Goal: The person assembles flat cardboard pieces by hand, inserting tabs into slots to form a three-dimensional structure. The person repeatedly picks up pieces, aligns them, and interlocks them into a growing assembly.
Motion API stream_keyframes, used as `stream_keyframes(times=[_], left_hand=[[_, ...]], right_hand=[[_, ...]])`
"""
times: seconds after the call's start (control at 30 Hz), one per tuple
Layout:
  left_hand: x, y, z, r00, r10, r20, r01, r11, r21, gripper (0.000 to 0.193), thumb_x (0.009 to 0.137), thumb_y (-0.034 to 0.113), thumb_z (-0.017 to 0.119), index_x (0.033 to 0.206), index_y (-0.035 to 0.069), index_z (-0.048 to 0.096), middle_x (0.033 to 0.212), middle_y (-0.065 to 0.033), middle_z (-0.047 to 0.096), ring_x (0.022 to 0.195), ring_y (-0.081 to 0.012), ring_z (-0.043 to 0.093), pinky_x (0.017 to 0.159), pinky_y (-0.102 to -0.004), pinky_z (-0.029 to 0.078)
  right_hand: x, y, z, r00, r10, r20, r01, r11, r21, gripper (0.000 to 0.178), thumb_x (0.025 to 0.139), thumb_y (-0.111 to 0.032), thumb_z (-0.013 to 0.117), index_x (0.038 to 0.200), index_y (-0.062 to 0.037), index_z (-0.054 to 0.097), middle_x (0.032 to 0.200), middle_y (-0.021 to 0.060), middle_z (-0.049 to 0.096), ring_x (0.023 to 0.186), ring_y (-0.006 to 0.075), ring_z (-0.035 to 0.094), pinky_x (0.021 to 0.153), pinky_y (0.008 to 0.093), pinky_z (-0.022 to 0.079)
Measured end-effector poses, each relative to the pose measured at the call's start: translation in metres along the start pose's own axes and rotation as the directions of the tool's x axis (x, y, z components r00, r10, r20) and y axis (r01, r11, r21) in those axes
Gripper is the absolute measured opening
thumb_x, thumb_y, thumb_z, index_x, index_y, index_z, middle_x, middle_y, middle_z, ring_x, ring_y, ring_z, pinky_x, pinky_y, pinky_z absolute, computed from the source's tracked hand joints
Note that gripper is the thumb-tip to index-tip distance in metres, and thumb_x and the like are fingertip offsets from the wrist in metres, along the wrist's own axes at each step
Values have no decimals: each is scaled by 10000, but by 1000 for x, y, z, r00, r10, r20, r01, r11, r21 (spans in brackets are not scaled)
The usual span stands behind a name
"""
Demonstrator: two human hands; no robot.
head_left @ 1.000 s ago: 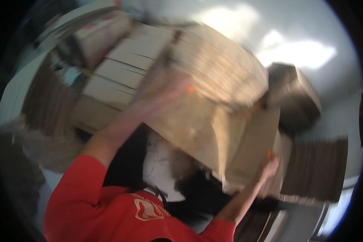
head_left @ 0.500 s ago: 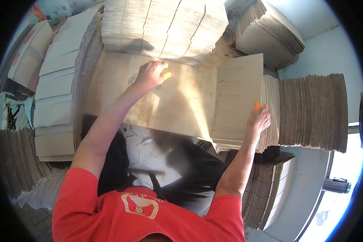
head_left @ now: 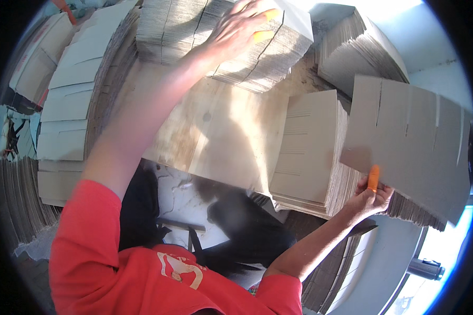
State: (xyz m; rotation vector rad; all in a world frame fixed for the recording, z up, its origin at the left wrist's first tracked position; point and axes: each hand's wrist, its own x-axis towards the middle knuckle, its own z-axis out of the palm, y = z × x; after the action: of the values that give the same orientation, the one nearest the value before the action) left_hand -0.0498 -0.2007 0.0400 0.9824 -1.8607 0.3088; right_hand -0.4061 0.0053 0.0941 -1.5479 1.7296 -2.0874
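My right hand (head_left: 372, 200) grips the near edge of a slotted cardboard sheet (head_left: 410, 142), its orange-covered thumb on top. The sheet is tilted and has several long cuts running in from its far edge. Beneath it, a stack of brown cardboard on the right is mostly hidden. My left hand (head_left: 242, 27) is stretched over the tall stack of slotted cardboard (head_left: 270, 63) at the far middle, fingers apart, two with orange covers. Whether it touches the stack I cannot tell. A pile of flat cardboard sheets (head_left: 307, 152) lies between that stack and my right hand.
A pale wooden tabletop (head_left: 215, 136) lies in front of me, streaked with sunlight. Overlapping cardboard pieces (head_left: 65, 113) line the left side, with a white box (head_left: 39, 58) beyond. Another cardboard stack (head_left: 362, 50) stands at the far right. My legs are below the table edge.
My left hand has moved from above the tabletop, forward and right, over the slotted stack. My right hand has shifted right and nearer, from the flat pile's edge, and now holds a slotted cardboard sheet.
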Motion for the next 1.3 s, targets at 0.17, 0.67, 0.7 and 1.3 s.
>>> stream_keyframes(times=[0.17, 0.67, 0.7, 1.3], left_hand=[[39, -48, 26, 932, -233, 277, 90, 890, 447, 530, 977, 217, 491, 1463, 83, 325, 1502, -154, 350, 1418, -315, 299, 1132, -522, 284], [57, -51, 27, 942, -10, 337, -57, 981, 188, 166, 848, 132, 619, 986, 64, 680, 1133, -153, 619, 1005, -305, 604, 743, -416, 559], [54, -47, 29, 951, 122, 285, -189, 957, 219, 208, 851, 120, 610, 1042, 56, 663, 1183, -153, 597, 1010, -298, 605, 743, -405, 569], [-19, 31, 14, 762, 425, 489, -615, 710, 342, 478, 724, 19, 633, 1125, -218, 529, 1027, -237, 542, 866, -223, 560, 615, -289, 554]], right_hand=[[-2, -11, 27, 997, 26, -66, -6, 958, 286, 194, 921, -190, 638, 1008, -18, 616, 516, 19, 504, 371, 58, 418, 344, 182, 284], [-39, -19, 70, 949, 95, 302, -233, 854, 465, 260, 883, -227, 697, 808, 10, 623, 594, 34, 571, 353, 64, 427, 315, 197, 318], [-41, -18, 73, 953, 35, 302, -185, 854, 485, 201, 877, -147, 625, 767, 18, 594, 565, 35, 544, 339, 72, 414, 307, 200, 318], [-59, -30, 77, 961, 142, 237, -172, 979, 113, 194, 665, 75, 316, 653, 16, 500, 496, 27, 432, 341, 75, 408, 307, 217, 317]])
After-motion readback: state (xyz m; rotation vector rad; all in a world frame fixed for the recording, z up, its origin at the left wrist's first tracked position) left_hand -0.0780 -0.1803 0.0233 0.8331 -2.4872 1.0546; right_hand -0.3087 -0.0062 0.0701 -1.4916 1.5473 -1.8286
